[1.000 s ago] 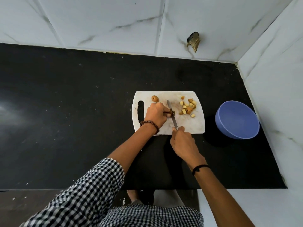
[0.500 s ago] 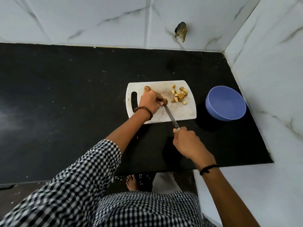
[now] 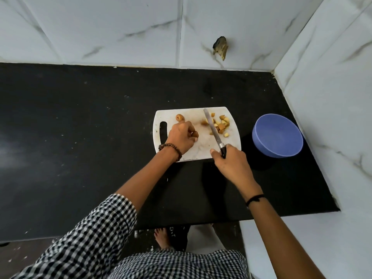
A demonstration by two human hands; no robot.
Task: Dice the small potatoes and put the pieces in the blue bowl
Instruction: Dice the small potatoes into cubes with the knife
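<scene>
A white cutting board lies on the black counter. My left hand pinches a small potato piece against the board. One whole small potato sits at the board's far left, just beyond my left hand. A pile of diced potato pieces lies on the board's right part. My right hand grips the black handle of a knife, whose blade stretches over the board beside the diced pile. The blue bowl stands to the right of the board and looks empty.
The black counter spreads wide to the left. White marble walls close the back and the right side, with a broken hole in the back wall. The counter's front edge runs below my arms, and the floor and a bare foot show under it.
The knife has left the potato under my left hand and swung right, its blade now lying against the diced pile. My left hand stays on the board with the potato piece.
</scene>
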